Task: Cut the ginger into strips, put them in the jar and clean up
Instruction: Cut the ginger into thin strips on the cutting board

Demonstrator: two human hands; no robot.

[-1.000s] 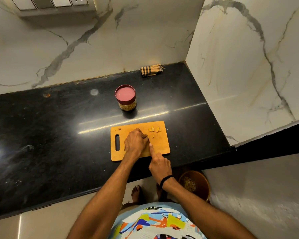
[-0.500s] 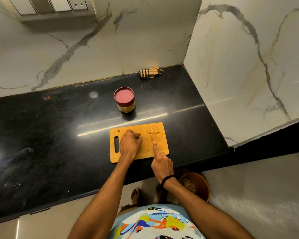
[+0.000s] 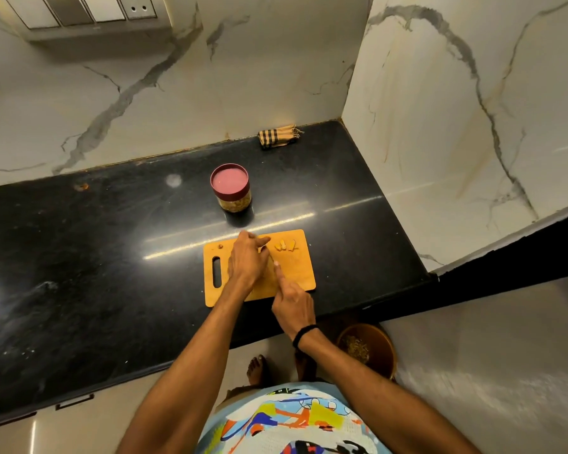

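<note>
Cutting board (image 3: 295, 276): on the table (image 3: 112, 257), near edge.
Ginger strips (image 3: 286, 245): on the board, far right.
Jar (image 3: 232, 191): just behind the board.
Cloth (image 3: 277, 137): far, at the wall.

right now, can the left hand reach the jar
Probably yes: the left hand is at the far edge of the cutting board, and the jar stands just beyond, with only bare counter between.

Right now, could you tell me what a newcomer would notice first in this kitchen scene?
The orange cutting board near the front edge of the dark counter stands out, with the left hand and right hand over it and yellow ginger pieces by its far right corner. Just behind it stands a jar with a red lid.
</note>
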